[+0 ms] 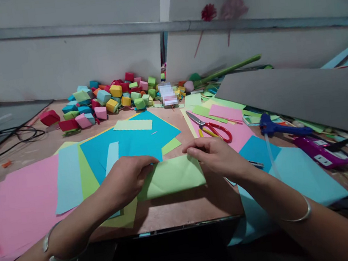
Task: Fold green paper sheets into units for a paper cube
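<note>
1. One creased light-green paper (pixel 175 176) was held over the tabletop's (pixel 185 213) near edge.
2. The left hand (pixel 129 177) pinched its upper left end, thumb against curled fingers; the right hand (pixel 214 156) pinched the top edge near the right corner.
3. It looked light, flexible and easily creased, best taken gently by edges or corners.
4. Counted: one pair of scissors (pixel 204 124), one blue glue gun (pixel 289 129), two flowers (pixel 209 12); the paper cubes (pixel 104 97) were too crowded to count.
</note>
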The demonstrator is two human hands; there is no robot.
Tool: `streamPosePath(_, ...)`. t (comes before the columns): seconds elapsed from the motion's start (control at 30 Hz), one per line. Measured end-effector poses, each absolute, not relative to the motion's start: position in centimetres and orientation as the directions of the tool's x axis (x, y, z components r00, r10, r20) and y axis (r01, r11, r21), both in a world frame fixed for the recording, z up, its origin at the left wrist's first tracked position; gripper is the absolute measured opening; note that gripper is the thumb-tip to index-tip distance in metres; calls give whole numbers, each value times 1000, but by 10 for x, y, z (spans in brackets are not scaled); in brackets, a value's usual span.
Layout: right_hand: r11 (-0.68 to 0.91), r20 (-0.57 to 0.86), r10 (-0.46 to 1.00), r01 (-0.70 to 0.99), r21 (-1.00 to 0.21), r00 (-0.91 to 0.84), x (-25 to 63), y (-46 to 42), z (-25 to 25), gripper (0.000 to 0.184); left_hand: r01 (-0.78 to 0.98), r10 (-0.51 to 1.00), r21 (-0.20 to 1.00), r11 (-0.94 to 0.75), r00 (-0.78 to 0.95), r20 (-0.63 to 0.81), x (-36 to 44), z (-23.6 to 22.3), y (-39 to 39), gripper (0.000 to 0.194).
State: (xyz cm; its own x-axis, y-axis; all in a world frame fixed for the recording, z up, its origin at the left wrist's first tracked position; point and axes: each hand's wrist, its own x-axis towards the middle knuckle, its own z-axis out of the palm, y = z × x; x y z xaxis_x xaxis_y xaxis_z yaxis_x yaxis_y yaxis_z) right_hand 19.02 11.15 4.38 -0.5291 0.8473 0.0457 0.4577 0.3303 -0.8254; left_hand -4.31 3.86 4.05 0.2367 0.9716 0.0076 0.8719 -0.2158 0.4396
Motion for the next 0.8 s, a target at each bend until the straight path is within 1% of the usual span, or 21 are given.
streamPosePath(0.1, 389, 18, 808, 512, -766, -589, 191, 113, 42, 14, 885, 972, 418, -206, 235, -17, -42, 36, 42, 32)
streamPosePath(0.23, 513, -1, 782, 645, -567, -623, 190, 112, 34, 12, 906, 968, 370, -205, 243, -60, -39, 28, 47, 29)
streamPosePath(0.3, 540, 6, 782, 673, -506, -623, 189, 111, 29, 13, 913, 966, 349, -213, 251, -68, -39, 24, 49, 28)
streamPosePath(0.5, 582, 33, 778, 700, -415, -627, 188, 105, 16, 17, 926, 967, 318, -204, 242, -85, -38, 19, 51, 25)
streamPosePath(0.63, 586, 40, 782, 710, -391, -623, 186, 104, 12, 15, 936, 974, 310, -170, 207, -90, -36, 22, 52, 18)
streamPosePath(0.8, 593, 52, 781, 712, -376, -623, 185, 105, 9, 16, 937, 971, 293, -190, 223, -84, -34, 22, 53, 17)
